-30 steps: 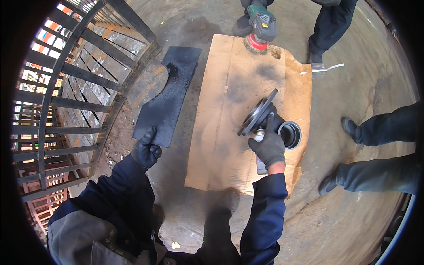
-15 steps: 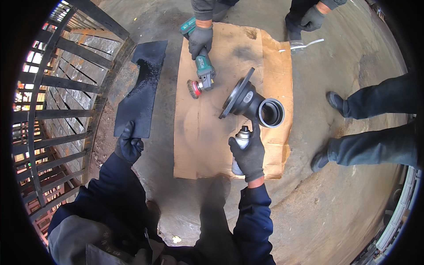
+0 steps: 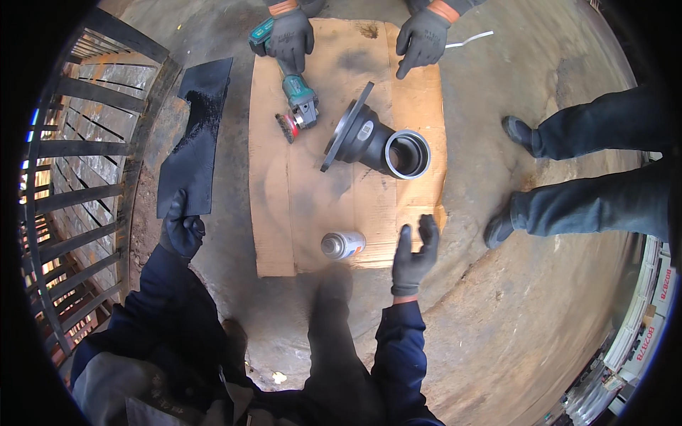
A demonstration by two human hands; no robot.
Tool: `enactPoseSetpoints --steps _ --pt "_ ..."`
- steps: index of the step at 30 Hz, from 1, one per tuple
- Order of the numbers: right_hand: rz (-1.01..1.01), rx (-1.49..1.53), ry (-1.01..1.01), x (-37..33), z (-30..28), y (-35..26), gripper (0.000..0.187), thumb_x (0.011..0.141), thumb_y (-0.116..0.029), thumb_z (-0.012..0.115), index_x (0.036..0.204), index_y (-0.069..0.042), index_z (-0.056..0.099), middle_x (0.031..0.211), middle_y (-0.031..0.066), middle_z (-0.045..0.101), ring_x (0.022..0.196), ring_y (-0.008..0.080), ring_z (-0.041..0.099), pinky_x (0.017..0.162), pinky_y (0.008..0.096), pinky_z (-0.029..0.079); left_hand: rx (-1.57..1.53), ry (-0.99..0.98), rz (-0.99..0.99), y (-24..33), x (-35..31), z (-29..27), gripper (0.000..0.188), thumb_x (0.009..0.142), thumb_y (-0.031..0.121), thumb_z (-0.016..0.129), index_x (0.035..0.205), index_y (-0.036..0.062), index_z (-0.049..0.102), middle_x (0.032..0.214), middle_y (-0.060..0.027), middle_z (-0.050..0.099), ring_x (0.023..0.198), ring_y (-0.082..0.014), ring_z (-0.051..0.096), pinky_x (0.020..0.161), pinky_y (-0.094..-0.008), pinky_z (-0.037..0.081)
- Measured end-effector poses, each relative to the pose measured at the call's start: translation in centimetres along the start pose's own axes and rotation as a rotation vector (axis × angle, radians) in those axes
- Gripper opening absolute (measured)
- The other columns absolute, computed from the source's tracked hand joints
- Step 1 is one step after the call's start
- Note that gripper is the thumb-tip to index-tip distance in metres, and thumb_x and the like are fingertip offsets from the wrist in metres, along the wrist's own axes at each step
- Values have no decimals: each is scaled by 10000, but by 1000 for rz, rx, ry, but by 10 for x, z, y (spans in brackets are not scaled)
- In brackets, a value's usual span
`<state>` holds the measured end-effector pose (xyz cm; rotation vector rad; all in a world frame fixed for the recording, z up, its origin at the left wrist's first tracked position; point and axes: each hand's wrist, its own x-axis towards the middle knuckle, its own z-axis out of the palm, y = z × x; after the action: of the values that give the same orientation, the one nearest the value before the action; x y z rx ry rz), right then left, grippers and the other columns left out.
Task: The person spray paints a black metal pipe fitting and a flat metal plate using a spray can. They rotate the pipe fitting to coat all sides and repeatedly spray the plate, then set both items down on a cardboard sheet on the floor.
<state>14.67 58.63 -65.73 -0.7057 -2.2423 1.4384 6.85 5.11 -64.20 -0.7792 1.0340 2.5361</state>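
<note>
My right hand [image 3: 415,254], in a dark glove, hovers open just right of a spray can [image 3: 342,244] that stands on the near edge of a cardboard sheet [image 3: 284,213]. My left hand [image 3: 182,231], also gloved, rests on the near end of a flat black metal plate [image 3: 195,138] on the ground. A black flanged pipe fitting [image 3: 376,140] lies on its side in the middle of the cardboard. Across from me, another person's gloved hand [image 3: 291,35] holds a teal angle grinder [image 3: 298,99] with a wire brush wheel; their other hand [image 3: 420,39] points down at the cardboard.
A dark metal grate structure [image 3: 85,177] curves along the left. A second bystander's legs and shoes [image 3: 568,177] stand at the right on the concrete floor. A thin white metal strip [image 3: 472,39] lies near the far edge of the cardboard.
My right hand has set the spray can down on the cardboard and let go, fingers now spread. The other person's grinder has come closer to the fitting, and their second hand now points.
</note>
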Motion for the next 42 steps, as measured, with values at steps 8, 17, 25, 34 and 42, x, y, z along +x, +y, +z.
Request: enactPoseSetpoints --steps 8,17,25,34,42 --pt "284 -282 493 36 -64 88 597 1015 -333 826 1386 87 621 1255 177 709 1089 271 679 963 389 554 -58 31 15 4 2 -15 178 1132 297 668 1302 275 718 1073 124 738 634 -28 509 685 -258 625" --pt "498 -878 -291 16 -104 102 467 997 -500 743 908 -42 752 854 236 753 781 401 741 713 492 554 -2 66 29 5 4 -21 244 1133 311 659 1373 273 688 1042 124 716 649 -27 514 688 -259 630" --pt "-105 -1099 -363 9 -110 125 347 1046 -377 701 838 -104 648 787 126 730 759 376 726 678 538 536 19 110 63 -1 11 -30 244 1122 311 673 1358 256 705 1108 110 728 644 -50 521 713 -294 646" --pt "-400 -1119 -516 28 -128 127 282 1001 -340 739 810 -153 647 751 87 706 743 345 705 692 510 544 62 102 8 7 9 -27 260 1103 304 700 1363 298 696 1207 163 738 623 -40 535 724 -275 632" --pt "-303 -1087 -513 32 -128 135 343 1009 -383 737 807 -115 669 798 123 738 753 367 712 678 519 551 -21 -15 38 15 6 -33 257 1088 280 715 1344 309 712 1139 176 731 674 -26 543 729 -266 631"
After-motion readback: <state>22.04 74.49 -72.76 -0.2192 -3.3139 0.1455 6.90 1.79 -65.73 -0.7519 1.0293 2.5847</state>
